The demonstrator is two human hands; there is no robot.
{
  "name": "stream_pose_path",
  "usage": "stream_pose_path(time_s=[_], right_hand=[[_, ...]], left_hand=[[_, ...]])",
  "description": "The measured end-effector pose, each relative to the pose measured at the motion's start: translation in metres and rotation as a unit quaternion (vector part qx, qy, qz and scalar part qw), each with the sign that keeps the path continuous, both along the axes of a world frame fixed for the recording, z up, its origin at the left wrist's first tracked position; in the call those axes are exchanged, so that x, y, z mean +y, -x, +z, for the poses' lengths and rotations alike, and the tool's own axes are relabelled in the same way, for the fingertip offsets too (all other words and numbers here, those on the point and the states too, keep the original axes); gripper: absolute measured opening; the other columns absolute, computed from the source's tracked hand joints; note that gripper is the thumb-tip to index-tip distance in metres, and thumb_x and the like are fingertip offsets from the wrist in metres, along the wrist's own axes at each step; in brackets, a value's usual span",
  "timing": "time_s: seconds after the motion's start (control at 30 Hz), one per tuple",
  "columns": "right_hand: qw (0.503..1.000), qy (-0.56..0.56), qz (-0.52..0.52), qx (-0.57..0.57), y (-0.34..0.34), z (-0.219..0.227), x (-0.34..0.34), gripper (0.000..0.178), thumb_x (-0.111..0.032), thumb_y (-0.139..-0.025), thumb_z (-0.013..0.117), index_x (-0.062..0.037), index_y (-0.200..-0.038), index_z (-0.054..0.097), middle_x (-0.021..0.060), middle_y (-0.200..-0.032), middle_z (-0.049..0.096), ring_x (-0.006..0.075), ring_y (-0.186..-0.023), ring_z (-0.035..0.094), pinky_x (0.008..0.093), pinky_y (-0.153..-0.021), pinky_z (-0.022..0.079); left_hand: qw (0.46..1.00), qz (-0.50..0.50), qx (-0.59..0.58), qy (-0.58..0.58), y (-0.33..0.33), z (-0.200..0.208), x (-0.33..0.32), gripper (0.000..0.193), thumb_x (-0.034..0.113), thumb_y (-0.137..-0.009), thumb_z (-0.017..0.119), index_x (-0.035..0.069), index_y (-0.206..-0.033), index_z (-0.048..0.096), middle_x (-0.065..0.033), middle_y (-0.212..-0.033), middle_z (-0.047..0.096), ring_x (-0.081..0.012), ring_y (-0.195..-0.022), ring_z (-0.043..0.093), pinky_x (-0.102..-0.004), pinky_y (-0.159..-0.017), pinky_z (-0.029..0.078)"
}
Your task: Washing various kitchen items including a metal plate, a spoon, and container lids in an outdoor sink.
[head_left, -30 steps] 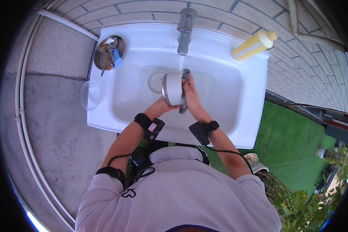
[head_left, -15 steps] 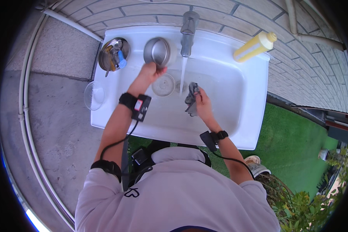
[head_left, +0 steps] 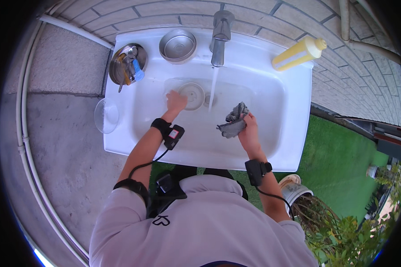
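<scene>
My left hand point(head_left: 176, 102) is down in the white sink basin, its fingers spread at the left side of a shallow round dish point(head_left: 192, 96). Whether the fingertips touch its rim is hard to tell. Pinched in my right hand point(head_left: 250, 133) is a crumpled grey cloth point(head_left: 233, 123), held above the basin to the right of the running water point(head_left: 213, 89). A round metal bowl point(head_left: 177, 46) rests upright on the sink's back ledge, left of the faucet point(head_left: 220, 40).
A metal bowl point(head_left: 116, 73) holding several utensils, one with a blue handle point(head_left: 138, 71), stands on the sink's back left corner. A clear plastic bowl point(head_left: 106, 115) sits at the left edge. At the back right stands a yellow bottle point(head_left: 298, 53). Tiled wall point(head_left: 173, 20) lies behind.
My left hand has let go of the metal bowl on the back ledge and come down to the dish in the basin. My right hand has moved slightly right and nearer with the cloth.
</scene>
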State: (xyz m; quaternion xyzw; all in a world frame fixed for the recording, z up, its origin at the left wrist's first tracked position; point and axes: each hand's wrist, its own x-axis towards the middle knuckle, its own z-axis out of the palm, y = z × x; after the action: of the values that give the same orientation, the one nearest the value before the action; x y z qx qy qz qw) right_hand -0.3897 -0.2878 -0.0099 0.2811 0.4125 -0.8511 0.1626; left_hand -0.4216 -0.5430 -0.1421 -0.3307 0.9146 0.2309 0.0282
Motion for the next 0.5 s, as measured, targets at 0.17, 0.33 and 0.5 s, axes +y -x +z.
stream_pose_path(time_s=[0.17,0.33,0.5], right_hand=[[0.988,0.09,0.118,0.04,0.003,-0.01,0.016,0.029,0.0,-0.079,0.046,0.0012,-0.108,0.042,0.0109,-0.097,0.053,0.0211,-0.092,0.053,0.0339,-0.081,0.043],[0.988,0.057,0.134,0.056,0.02,0.004,-0.01,0.041,-0.003,-0.079,0.054,0.006,-0.115,0.038,0.0116,-0.102,0.053,0.0198,-0.093,0.053,0.031,-0.08,0.044],[0.992,0.003,0.095,0.085,0.022,0.001,-0.022,0.044,-0.008,-0.08,0.059,0.0075,-0.115,0.037,0.0112,-0.1,0.055,0.0179,-0.093,0.053,0.0295,-0.08,0.043]], left_hand=[[0.992,-0.059,-0.063,-0.093,0.006,-0.003,0.01,0.034,0.013,-0.064,0.061,-0.002,-0.092,0.048,-0.0202,-0.08,0.059,-0.0359,-0.08,0.058,-0.0419,-0.071,0.047],[0.963,-0.17,-0.078,-0.195,0.002,0.004,0.031,0.027,0.009,-0.061,0.057,-0.002,-0.084,0.048,-0.0213,-0.079,0.058,-0.0406,-0.076,0.057,-0.0414,-0.067,0.047],[0.984,-0.018,0.044,-0.174,-0.009,-0.008,0.053,0.025,0.013,-0.062,0.058,-0.002,-0.08,0.051,-0.0176,-0.073,0.058,-0.038,-0.07,0.058,-0.0396,-0.062,0.048]])
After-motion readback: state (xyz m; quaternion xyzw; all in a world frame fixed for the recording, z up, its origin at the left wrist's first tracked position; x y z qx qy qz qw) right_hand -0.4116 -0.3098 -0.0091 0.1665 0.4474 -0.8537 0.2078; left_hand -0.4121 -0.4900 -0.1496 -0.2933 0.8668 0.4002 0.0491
